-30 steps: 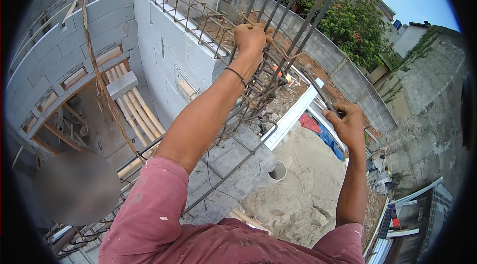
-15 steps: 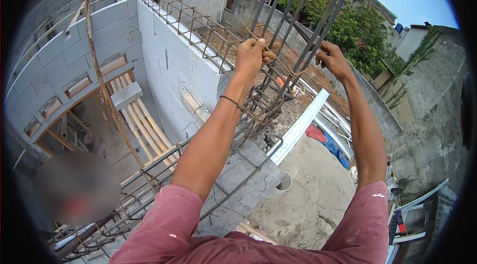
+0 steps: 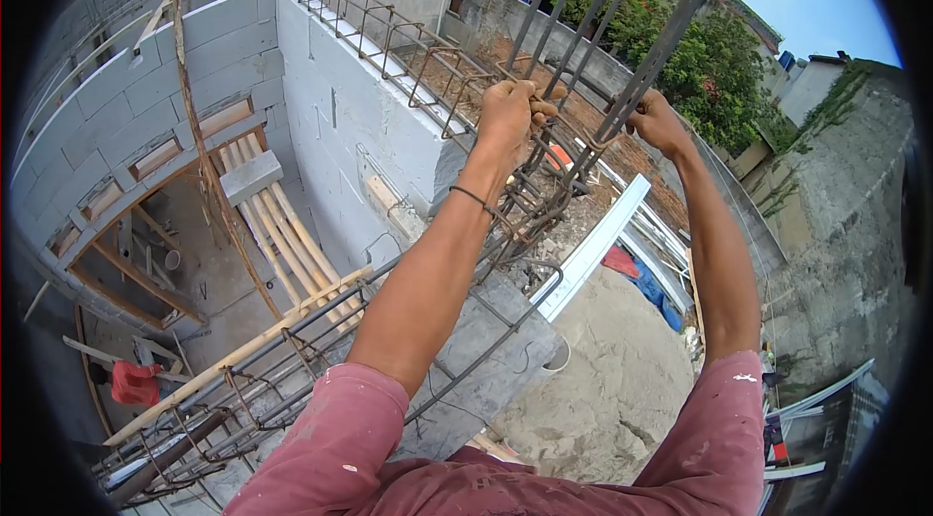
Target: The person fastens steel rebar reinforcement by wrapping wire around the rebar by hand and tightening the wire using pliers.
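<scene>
Several vertical rebar rods (image 3: 664, 38) rise from a column cage (image 3: 544, 188) ahead of me. My left hand (image 3: 509, 114) is closed around a bent steel stirrup (image 3: 604, 141) that encircles the rods. On the other side, my right hand (image 3: 661, 124) is raised against the rods with curled fingers. Its fingertips are partly hidden, so what they pinch cannot be made out. Below my hands, the cage's bars cross and overlap where it meets the horizontal rebar.
A long rebar beam cage (image 3: 389, 38) runs along the white block wall (image 3: 340, 98). Below lies a sand heap (image 3: 603, 370) beside a white channel (image 3: 593, 249). Wooden poles (image 3: 282, 234) span the drop at left, where a person in red (image 3: 134, 383) is below.
The view has shifted slightly, moving the scene right and a little down. My right hand's fingers have curled in closer to the rods. My left hand keeps its grip.
</scene>
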The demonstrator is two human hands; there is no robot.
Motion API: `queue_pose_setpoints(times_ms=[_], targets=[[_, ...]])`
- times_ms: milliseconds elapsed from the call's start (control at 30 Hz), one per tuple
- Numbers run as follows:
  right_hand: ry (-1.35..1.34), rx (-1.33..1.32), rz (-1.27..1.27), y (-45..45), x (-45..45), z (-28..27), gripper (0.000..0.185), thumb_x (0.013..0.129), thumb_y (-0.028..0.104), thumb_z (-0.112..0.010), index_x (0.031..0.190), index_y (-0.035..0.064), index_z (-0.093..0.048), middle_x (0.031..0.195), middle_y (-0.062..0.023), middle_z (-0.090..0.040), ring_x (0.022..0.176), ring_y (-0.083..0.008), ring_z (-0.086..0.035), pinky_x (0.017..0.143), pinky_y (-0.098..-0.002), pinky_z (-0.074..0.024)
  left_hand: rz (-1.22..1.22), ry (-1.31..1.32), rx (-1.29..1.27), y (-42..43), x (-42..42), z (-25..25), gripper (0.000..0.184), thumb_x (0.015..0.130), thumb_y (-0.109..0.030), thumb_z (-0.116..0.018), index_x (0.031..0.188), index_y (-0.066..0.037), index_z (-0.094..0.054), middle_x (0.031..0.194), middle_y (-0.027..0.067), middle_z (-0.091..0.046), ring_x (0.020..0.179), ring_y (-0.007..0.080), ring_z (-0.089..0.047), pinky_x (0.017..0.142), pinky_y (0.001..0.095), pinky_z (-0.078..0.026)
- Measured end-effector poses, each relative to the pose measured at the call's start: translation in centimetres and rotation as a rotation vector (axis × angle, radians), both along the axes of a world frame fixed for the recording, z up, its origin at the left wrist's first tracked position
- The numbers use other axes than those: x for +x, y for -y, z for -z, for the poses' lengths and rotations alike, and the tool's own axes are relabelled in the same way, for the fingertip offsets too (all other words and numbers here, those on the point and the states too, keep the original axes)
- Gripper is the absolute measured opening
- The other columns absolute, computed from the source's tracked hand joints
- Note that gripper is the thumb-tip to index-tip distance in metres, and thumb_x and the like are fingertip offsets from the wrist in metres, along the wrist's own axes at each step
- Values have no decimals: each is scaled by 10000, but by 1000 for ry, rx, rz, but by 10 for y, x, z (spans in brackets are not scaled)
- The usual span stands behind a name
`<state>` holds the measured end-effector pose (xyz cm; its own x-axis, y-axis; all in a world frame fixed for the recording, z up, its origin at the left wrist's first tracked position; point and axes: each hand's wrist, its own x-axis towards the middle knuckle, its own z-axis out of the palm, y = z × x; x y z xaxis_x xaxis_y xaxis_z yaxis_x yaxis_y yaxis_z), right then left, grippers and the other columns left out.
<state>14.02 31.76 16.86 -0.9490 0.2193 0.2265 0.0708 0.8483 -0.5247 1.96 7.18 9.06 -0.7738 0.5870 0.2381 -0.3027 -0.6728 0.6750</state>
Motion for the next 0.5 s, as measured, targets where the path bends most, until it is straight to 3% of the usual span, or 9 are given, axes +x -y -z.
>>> queue_pose_setpoints(times_ms=[67, 200, 267, 300, 367, 400, 467, 500], targets=[[-122, 40, 15, 1, 2, 4, 178, 966, 181, -689, 1001, 13, -734, 692, -12, -583, 616, -106, -530, 561, -290, -418, 16, 30, 19, -3, 0, 4, 141, 1052, -92, -470, 1006, 16, -549, 1036, 225, -729, 635, 99, -644, 524, 185, -517], [-188, -19, 61, 9, 20, 15, 188, 964, 192, -696, 955, 7, -730, 697, -17, -592, 604, -103, -525, 560, -290, -421, -1, 48, 59, -4, 1, 7, 130, 1062, -97, -469, 1019, -2, -546, 1065, 246, -726, 625, 100, -641, 511, 180, -510], [-307, -180, 337, 39, 49, 27, 201, 973, 192, -682, 917, 3, -721, 706, -21, -613, 576, -95, -519, 537, -282, -410, 15, -49, 88, -4, -4, 12, 115, 1064, -97, -477, 1016, -16, -543, 1077, 252, -726, 612, 90, -636, 505, 175, -505], [-374, -279, 421, 46, 66, 45, 257, 1011, 263, -647, 894, 42, -708, 626, 4, -569, 517, -63, -485, 466, -246, -359, 27, -110, 57, -4, -8, 15, 113, 1063, -113, -512, 1050, -9, -555, 1085, 228, -733, 609, 77, -640, 499, 169, -505], [-564, -426, 491, 93, 109, 87, 240, 1020, 244, -635, 883, 47, -650, 603, 15, -533, 484, -59, -444, 451, -226, -341, 46, -162, 33, 1, -10, 16, 130, 1057, -125, -537, 1084, -2, -566, 1087, 212, -738, 609, 70, -640, 496, 168, -505], [-583, -405, 551, 119, 133, 110, 248, 1011, 232, -652, 838, 58, -616, 602, 27, -513, 493, -51, -438, 458, -226, -339, 59, -222, 6, 5, -10, 15, 158, 1052, -137, -561, 1118, 6, -578, 1089, 196, -742, 608, 63, -640, 494, 166, -505], [-579, -120, 598, 141, 185, 184, 282, 970, 187, -712, 775, 93, -532, 618, 40, -497, 533, -42, -442, 480, -225, -330, 114, -307, 38, 8, -16, 17, 263, 1035, -160, -605, 1221, 25, -592, 1128, 202, -731, 649, 70, -658, 516, 164, -518], [-548, -105, 542, 162, 209, 208, 248, 959, 140, -718, 782, 85, -552, 630, 43, -504, 552, -40, -447, 503, -228, -346, 130, -346, 54, 5, -20, 24, 284, 1032, -163, -610, 1241, 30, -597, 1137, 206, -726, 670, 77, -667, 534, 166, -528]])
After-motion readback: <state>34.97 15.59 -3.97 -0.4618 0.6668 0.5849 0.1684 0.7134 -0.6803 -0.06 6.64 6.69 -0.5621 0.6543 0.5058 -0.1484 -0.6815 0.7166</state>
